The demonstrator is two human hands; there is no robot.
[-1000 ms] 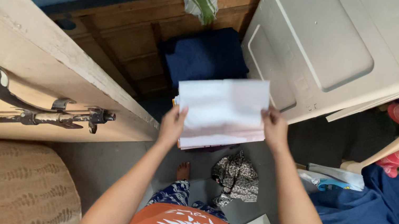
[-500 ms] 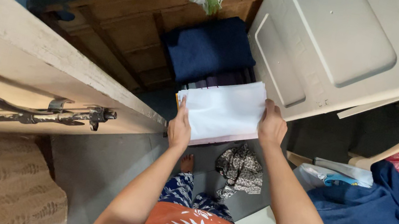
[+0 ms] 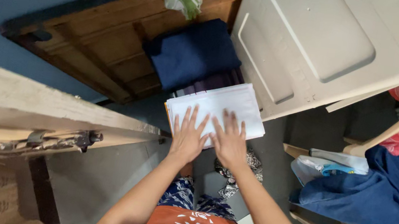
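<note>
Both hands lay flat on a folded white cloth (image 3: 218, 108): the left hand (image 3: 188, 138) with fingers spread on its near left part, the right hand (image 3: 229, 142) just beside it, palm down, fingers pointing far. Neither gripped anything; both were fully open and pressing.

To do this pressing well, it seemed best to keep the palms flat and the weight even, so the edges stayed square with the layers beneath rather than sliding off to one side.

The white cloth was a neat rectangle, smooth, with a faint pinkish line along one edge. It sat on top of a stack, with a purple layer (image 3: 213, 81) showing at its far edge and a folded navy cloth (image 3: 193, 52) beyond that, inside a wooden cupboard (image 3: 98, 43). A crumpled patterned cloth (image 3: 240, 174) lay on the floor below.
</note>
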